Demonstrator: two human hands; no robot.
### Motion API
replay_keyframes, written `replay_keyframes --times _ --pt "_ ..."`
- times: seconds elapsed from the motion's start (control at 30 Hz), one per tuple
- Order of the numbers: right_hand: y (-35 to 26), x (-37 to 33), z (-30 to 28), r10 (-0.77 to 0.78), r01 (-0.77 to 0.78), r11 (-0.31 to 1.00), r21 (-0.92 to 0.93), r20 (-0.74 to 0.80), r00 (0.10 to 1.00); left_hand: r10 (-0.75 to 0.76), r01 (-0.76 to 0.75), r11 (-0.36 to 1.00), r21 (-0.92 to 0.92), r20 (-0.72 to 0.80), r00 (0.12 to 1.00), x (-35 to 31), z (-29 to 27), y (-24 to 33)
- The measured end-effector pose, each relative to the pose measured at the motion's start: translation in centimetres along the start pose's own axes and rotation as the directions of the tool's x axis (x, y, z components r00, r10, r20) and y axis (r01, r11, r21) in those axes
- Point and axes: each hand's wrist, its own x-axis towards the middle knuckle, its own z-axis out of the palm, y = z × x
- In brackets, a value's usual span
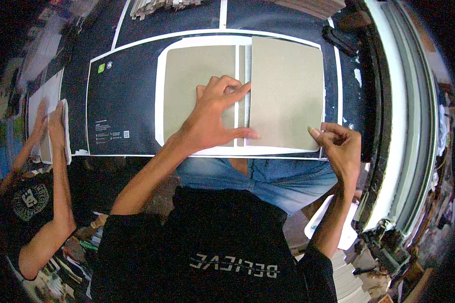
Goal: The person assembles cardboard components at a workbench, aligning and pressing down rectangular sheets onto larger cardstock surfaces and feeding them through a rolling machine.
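Two stiff grey-beige boards lie on a white sheet (162,76) with a thin strip and narrow gaps between them. My left hand (207,116) reaches over the left board (187,65). Its thumb and index finger are spread apart, their tips at the inner edge of the right board (286,91); the other fingers are curled. By the lower right corner of that board, my right hand (343,146) pinches its edge between thumb and fingers. A narrow grey strip (248,65) runs beside the right board's inner edge; the left hand partly covers it.
Under the white sheet is a dark printed sheet (121,96) on the table. Stacked board pieces (156,6) sit at the far edge. At the right runs a long pale rail (389,101). On the left, another person's hands (55,123) hold a white-edged stack.
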Motion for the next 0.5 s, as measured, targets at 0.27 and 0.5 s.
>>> replay_keyframes --times 0.27,0.5 --pt "1.0 0.4 0.6 0.004 -0.004 0.999 -0.049 -0.001 1.000 0.019 -0.021 0.999 0.039 0.040 0.999 -0.6 0.6 -0.8" --pt "1.7 0.7 0.8 -0.019 0.018 0.996 -0.092 -0.006 1.000 0.034 -0.035 0.999 0.030 0.040 0.999 -0.6 0.5 -0.9"
